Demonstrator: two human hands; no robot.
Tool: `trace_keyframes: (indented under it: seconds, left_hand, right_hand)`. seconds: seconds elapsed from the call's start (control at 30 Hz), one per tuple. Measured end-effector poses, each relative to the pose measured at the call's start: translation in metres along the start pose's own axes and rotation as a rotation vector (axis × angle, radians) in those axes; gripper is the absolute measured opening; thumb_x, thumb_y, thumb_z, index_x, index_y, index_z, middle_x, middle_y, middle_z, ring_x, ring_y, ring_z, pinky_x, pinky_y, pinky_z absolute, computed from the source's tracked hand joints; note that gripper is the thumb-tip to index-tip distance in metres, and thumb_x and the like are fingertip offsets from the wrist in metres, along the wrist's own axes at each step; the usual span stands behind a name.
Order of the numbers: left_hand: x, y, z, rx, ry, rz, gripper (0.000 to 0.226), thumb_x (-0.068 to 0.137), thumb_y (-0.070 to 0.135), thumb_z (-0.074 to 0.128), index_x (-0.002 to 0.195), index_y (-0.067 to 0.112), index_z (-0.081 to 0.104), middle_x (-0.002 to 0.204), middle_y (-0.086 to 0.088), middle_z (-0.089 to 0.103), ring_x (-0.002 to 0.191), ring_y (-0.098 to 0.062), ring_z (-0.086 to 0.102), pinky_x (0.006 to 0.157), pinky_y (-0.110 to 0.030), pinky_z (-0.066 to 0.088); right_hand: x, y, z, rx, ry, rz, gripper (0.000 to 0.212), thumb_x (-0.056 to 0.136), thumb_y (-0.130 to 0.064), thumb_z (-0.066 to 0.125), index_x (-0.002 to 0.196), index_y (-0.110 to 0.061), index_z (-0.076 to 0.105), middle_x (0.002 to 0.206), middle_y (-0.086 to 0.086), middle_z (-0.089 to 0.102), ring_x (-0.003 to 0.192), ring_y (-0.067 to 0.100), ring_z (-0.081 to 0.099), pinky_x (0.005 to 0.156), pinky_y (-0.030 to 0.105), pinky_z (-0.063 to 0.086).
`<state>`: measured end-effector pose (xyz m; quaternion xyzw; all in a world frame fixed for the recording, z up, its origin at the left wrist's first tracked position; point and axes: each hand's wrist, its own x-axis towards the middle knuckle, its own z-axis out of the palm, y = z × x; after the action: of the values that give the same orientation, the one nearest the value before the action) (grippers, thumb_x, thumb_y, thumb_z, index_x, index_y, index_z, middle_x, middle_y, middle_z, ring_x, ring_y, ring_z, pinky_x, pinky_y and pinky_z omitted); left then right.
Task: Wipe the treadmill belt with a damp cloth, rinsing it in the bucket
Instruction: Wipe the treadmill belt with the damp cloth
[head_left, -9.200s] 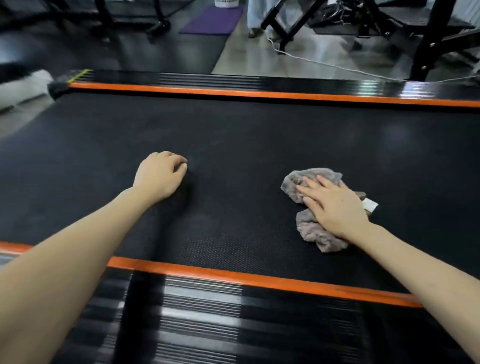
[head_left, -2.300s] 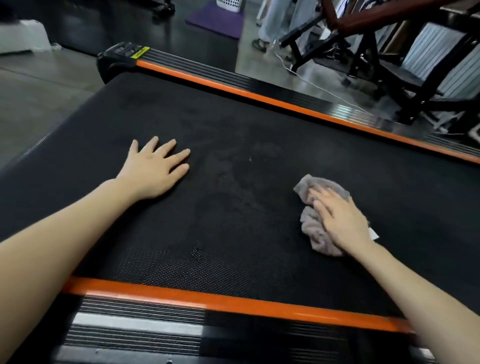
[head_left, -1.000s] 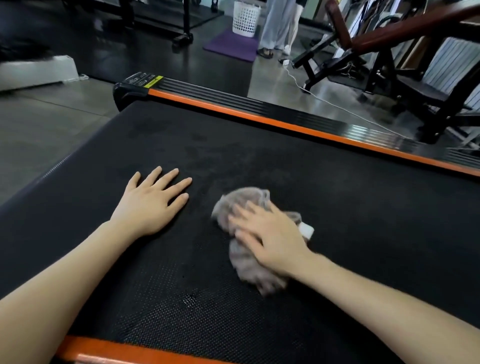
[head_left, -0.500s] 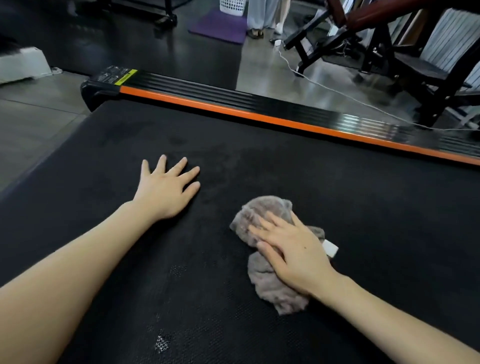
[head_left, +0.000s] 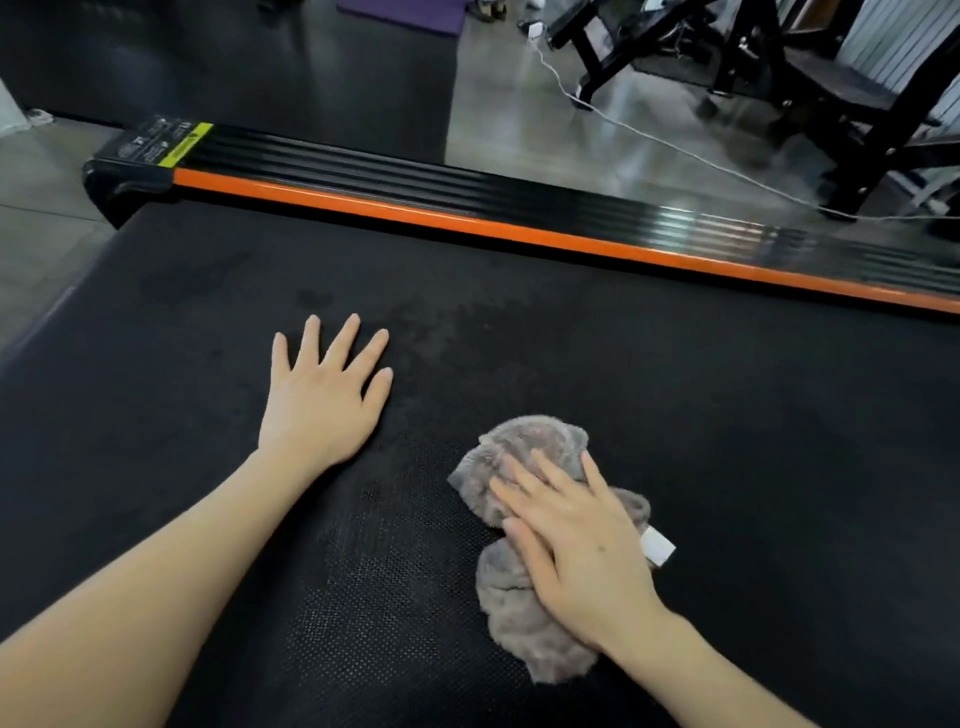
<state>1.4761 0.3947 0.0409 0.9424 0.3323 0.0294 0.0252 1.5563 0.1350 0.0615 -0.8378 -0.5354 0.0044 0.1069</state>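
One crumpled grey cloth (head_left: 527, 639) lies on the near right of the single black treadmill belt (head_left: 753, 415), its long axis running near to far and leaning slightly left at the far end, with a white tag (head_left: 657, 550) poking out on its right. The right hand (head_left: 576, 545) presses it flat with straight fingers, while the left hand (head_left: 322, 400) rests spread, palm down, on the belt to its left. Two seconds ago the cloth sat further right; the left hand stays planted.
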Motion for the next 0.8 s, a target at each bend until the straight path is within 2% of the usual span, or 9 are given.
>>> trace_keyframes:
  seconds: [0.07,0.13,0.23,0.4,0.5,0.53,0.63,0.7,0.8]
  left_hand:
    - [-0.001,0.001,-0.001,0.001,0.0,0.001,0.059,0.094,0.052,0.006,0.151,0.037,0.009,0.16,0.003,0.006,0.146,-0.032,0.0,0.116,-0.052,0.0]
    - [-0.001,0.001,-0.001,0.003,-0.005,0.003,0.058,0.095,0.052,0.006,0.151,0.037,0.009,0.16,0.004,0.006,0.146,-0.031,-0.001,0.117,-0.051,-0.001]
    - [0.001,-0.002,-0.001,-0.011,-0.018,-0.002,0.057,0.094,0.053,0.006,0.15,0.04,0.008,0.16,0.005,0.005,0.146,-0.029,-0.002,0.117,-0.05,-0.002]
    - [-0.001,-0.002,-0.001,-0.025,0.006,-0.003,0.057,0.094,0.054,0.008,0.149,0.04,0.01,0.16,0.006,0.008,0.147,-0.027,-0.001,0.117,-0.049,-0.001]
    - [0.0,0.0,0.0,-0.028,0.028,-0.019,0.057,0.094,0.054,0.01,0.149,0.041,0.013,0.159,0.006,0.01,0.147,-0.028,0.001,0.117,-0.049,-0.001]
    - [0.001,0.001,0.001,-0.027,0.027,-0.021,0.057,0.094,0.053,0.01,0.149,0.041,0.013,0.159,0.006,0.01,0.147,-0.028,0.001,0.117,-0.049,-0.001]
    - [0.001,0.001,0.001,-0.023,0.014,-0.02,0.057,0.094,0.053,0.009,0.149,0.041,0.011,0.16,0.006,0.008,0.147,-0.028,0.0,0.117,-0.049,-0.002]
    - [0.0,0.0,0.001,-0.018,0.01,-0.019,0.057,0.094,0.054,0.007,0.15,0.041,0.009,0.16,0.006,0.007,0.147,-0.027,-0.001,0.117,-0.049,-0.001]
    - [0.0,-0.001,0.0,-0.003,0.005,-0.021,0.059,0.092,0.055,0.002,0.149,0.042,0.005,0.16,0.008,0.004,0.147,-0.026,-0.003,0.117,-0.047,-0.002]
  right_hand:
    - [0.018,0.009,-0.008,0.003,-0.079,-0.025,0.042,0.098,-0.038,0.029,0.128,-0.032,0.058,0.139,-0.015,0.05,0.134,0.01,0.04,0.115,0.047,0.022]
    - [0.062,0.02,-0.011,-0.058,-0.143,-0.011,0.044,0.099,-0.036,0.026,0.136,-0.034,0.049,0.147,-0.017,0.04,0.139,0.01,0.031,0.117,0.047,0.014]
    - [0.137,0.04,0.0,-0.109,-0.094,0.151,0.042,0.102,-0.034,0.024,0.14,-0.035,0.042,0.152,-0.018,0.03,0.141,0.009,0.025,0.117,0.048,0.007]
    - [0.206,0.085,0.003,-0.067,-0.02,0.344,0.044,0.102,-0.034,0.022,0.141,-0.032,0.042,0.153,-0.014,0.03,0.141,0.011,0.025,0.116,0.052,0.006]
    - [0.231,0.103,0.001,-0.113,0.037,0.608,0.044,0.1,-0.033,0.023,0.136,-0.025,0.047,0.146,-0.001,0.043,0.135,0.023,0.035,0.111,0.058,0.011]
    - [0.239,0.095,0.003,-0.14,0.053,0.634,0.043,0.099,-0.033,0.025,0.132,-0.022,0.05,0.141,0.002,0.047,0.131,0.026,0.039,0.108,0.059,0.013]
    - [0.258,0.049,0.017,-0.153,0.051,0.38,0.04,0.099,-0.033,0.026,0.125,-0.022,0.054,0.14,-0.001,0.047,0.128,0.025,0.04,0.104,0.054,0.019]
    - [0.264,0.026,0.025,-0.108,-0.005,0.181,0.042,0.1,-0.036,0.025,0.134,-0.028,0.048,0.148,-0.005,0.039,0.135,0.023,0.033,0.109,0.054,0.016]
    - [0.262,0.048,0.015,-0.072,-0.084,0.09,0.043,0.101,-0.036,0.024,0.139,-0.035,0.042,0.151,-0.012,0.035,0.139,0.015,0.028,0.112,0.052,0.014]
